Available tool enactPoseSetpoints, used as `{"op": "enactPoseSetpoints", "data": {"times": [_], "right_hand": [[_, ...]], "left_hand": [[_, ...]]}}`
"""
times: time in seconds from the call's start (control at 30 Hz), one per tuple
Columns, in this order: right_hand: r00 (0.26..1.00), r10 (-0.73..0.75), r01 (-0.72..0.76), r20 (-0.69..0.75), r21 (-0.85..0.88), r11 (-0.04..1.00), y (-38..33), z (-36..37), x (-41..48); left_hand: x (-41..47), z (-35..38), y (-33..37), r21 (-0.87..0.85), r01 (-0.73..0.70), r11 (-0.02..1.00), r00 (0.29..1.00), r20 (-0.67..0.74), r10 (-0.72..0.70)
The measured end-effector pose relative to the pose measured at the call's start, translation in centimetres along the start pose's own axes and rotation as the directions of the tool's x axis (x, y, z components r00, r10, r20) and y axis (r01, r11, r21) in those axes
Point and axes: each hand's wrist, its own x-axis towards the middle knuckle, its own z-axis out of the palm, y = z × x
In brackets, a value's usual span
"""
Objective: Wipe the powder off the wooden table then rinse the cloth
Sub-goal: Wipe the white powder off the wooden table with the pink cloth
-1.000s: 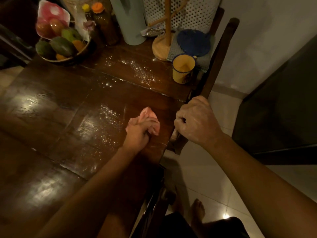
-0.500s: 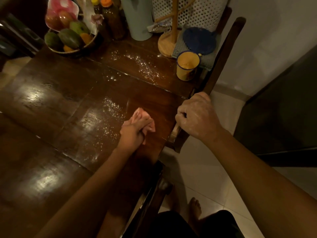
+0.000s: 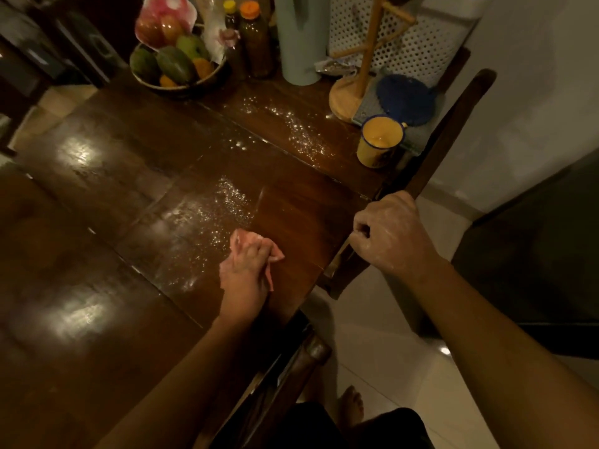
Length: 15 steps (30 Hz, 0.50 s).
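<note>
We noted the left hand (image 3: 244, 270) curled round a crumpled pink cloth (image 3: 249, 239), pressing it on the wooden table (image 3: 97, 222) near its right edge. White powder (image 3: 227, 199) lay scattered just left of and beyond the cloth. A second streak (image 3: 298, 131) lay farther off, beside a yellow mug (image 3: 379, 144). The right hand (image 3: 389, 234) gripped the back of a dark chair (image 3: 453, 124) at the table's edge. A fruit bowl (image 3: 181, 87) stood at the far end.

Crumpled pink cloth (image 3: 241, 238) lies on the dark wooden table (image 3: 97, 196) beside scattered white powder (image 3: 227, 202).
</note>
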Motion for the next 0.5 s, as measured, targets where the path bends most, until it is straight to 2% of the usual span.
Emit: {"op": "enactPoseSetpoints", "data": {"times": [0.07, 0.13, 0.2, 0.27, 0.33, 0.37, 0.43, 0.47, 0.5], "right_hand": [[0.999, 0.004, -0.003, 0.036, -0.023, 1.0, -0.1, -0.1, 0.2], [0.996, 0.009, -0.002, 0.087, -0.077, 0.997, -0.2, -0.3, 0.3], [0.994, 0.016, 0.0, 0.112, -0.142, 0.99, -0.4, -0.5, 0.3], [0.986, 0.047, -0.01, 0.16, -0.222, 0.975, -0.9, -1.0, 0.4], [0.938, 0.168, -0.081, 0.302, -0.28, 0.957, -2.2, -1.8, 0.6], [0.906, 0.234, -0.123, 0.353, -0.31, 0.943, -2.9, -2.2, 0.9], [0.836, 0.351, -0.176, 0.422, -0.4, 0.899, -4.4, -2.5, 1.7], [0.812, 0.36, -0.151, 0.459, -0.431, 0.89, -5.0, -2.5, 2.5], [0.777, 0.35, -0.109, 0.524, -0.435, 0.894, -5.5, -2.1, 3.2]], "left_hand": [[-1.2, 0.6, 0.9, -0.053, -0.141, 0.989, 0.99, -0.003, 0.141], [-2.5, 0.0, 0.6, -0.102, -0.298, 0.949, 0.937, 0.16, 0.312], [-3.8, -1.2, -1.7, -0.143, -0.415, 0.899, 0.826, 0.355, 0.438], [-5.1, -2.4, -4.5, -0.182, -0.578, 0.795, 0.713, 0.361, 0.601], [-6.3, -4.1, -7.7, -0.132, -0.574, 0.808, 0.734, 0.354, 0.579], [-6.9, -4.5, -9.7, -0.129, -0.511, 0.85, 0.801, 0.289, 0.525], [-8.1, -5.3, -12.6, -0.122, -0.266, 0.956, 0.953, 0.117, 0.28], [-8.3, -5.3, -13.2, -0.125, -0.134, 0.983, 0.99, 0.016, 0.137], [-8.5, -5.2, -12.9, -0.107, -0.018, 0.994, 0.997, -0.077, 0.01]]}}
